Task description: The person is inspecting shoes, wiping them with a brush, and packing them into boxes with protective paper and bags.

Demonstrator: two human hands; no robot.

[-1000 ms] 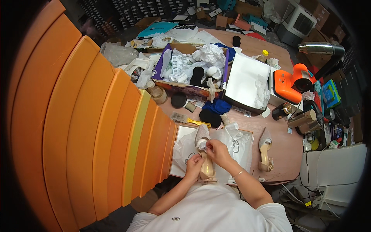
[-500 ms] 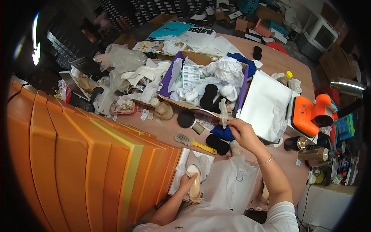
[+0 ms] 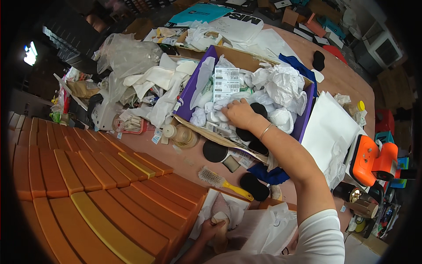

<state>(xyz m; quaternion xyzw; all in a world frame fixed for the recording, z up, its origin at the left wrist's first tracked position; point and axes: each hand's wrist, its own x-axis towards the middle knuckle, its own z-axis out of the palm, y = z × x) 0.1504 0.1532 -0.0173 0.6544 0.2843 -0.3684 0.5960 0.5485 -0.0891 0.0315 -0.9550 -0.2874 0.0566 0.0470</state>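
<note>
My left hand (image 3: 210, 229) is closed around a pale, pointed shoe (image 3: 220, 205) with a glittery toe. The shoe lies over an open white shoebox (image 3: 239, 204) lined with tissue paper. Part of its heel end is dim and hard to make out. My right hand (image 3: 237, 113) reaches into a purple-sided cardboard box (image 3: 307, 112), its fingers bent down among white paper wads (image 3: 281, 83). Its fingertips are buried there, so what they pinch is hidden. Beside that wrist lie black oval pads (image 3: 259, 110), and white barcode labels (image 3: 227, 83) rest just beyond the hand.
Orange stacked boxes (image 3: 114, 211) fill the left side. Near the purple box lie a yellow-handled brush (image 3: 235, 189), a black pad (image 3: 254, 186), a blue cloth (image 3: 272, 175) and a jar (image 3: 184, 136). An orange device (image 3: 365, 160) stands at right, beside a white box lid (image 3: 327, 127).
My right hand has moved left and away from me, from the box's near edge into its wads. The pale crumpled strip it held no longer shows. My left hand stays on the shoe.
</note>
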